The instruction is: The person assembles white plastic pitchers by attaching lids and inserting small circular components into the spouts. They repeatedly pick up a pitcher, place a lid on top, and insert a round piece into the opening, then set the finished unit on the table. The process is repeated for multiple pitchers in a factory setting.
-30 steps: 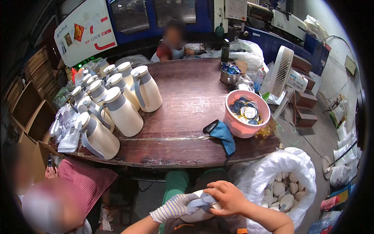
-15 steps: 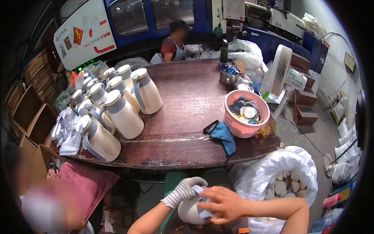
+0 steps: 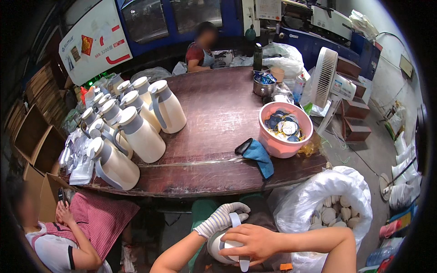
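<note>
Low in the head view, below the table's front edge, my two hands hold a white jug point(image 3: 219, 248) with a grey handle. My left hand point(image 3: 221, 217), in a striped knit glove, grips it from the top left. My bare right hand point(image 3: 253, 241) lies spread over its top and covers most of it. On the dark wooden table point(image 3: 218, 113) stand several finished white jugs point(image 3: 141, 135) with grey collars, grouped at the left.
A pink basin point(image 3: 286, 136) of blue and white small parts sits right of centre, a blue cloth point(image 3: 260, 156) beside it. A big plastic bag of white lids point(image 3: 334, 214) stands at my right. One person sits at lower left, another beyond the table. A white fan point(image 3: 328, 77) stands right.
My hands have turned the jug in my lap; my right hand has slid over its top and the gloved left hand has shifted to its upper left. The far person has straightened up.
</note>
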`<state>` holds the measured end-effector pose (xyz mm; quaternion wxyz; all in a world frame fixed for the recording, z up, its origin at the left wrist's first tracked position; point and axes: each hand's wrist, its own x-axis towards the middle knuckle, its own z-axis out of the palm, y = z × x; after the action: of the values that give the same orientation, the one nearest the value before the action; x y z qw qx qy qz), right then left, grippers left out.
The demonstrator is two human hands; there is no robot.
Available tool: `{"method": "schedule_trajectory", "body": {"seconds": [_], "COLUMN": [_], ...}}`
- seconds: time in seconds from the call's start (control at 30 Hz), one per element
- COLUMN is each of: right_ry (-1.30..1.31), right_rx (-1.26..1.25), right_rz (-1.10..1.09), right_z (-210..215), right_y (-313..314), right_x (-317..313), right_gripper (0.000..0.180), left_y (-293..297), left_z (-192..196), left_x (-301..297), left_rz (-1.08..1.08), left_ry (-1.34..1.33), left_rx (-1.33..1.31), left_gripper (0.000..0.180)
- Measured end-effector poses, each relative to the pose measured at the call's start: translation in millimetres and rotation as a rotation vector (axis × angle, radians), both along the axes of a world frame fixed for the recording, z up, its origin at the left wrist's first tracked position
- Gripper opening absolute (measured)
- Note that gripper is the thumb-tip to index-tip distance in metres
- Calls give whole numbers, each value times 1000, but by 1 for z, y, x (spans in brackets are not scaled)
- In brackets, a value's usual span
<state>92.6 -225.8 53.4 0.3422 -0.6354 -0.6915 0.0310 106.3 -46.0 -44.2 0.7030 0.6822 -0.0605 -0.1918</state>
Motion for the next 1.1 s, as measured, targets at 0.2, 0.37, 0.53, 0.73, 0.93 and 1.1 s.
{"method": "schedule_trajectory", "body": {"seconds": [0.2,0.37,0.53,0.73,0.93,1.1], "right_ry": [95,465,256,7,393,-9], "right_rx": [-171,-417,-289,-81,-211,-152], "right_rz": [-489,-1000,-767,-269,-932,-422], "right_z": [-16,-59,-56,-14,-54,-39], "right_y": [-13,-24,-31,-16,-2,-22], "right_x": [-1,38,54,29,39,37], "right_gripper": [55,56,80,73,69,62], "left_y": [22,-19,-11,65,2,36], "left_z": [10,57,40,25,13,24], "left_x": [-22,-83,-82,-64,-88,-68], "left_rz": [230,-83,82,-28,139,57], "left_ry": [-82,-50,31,166,-75,102], "left_rx": [486,388,61,110,237,157], "left_gripper": [19,52,50,29,44,29]}}
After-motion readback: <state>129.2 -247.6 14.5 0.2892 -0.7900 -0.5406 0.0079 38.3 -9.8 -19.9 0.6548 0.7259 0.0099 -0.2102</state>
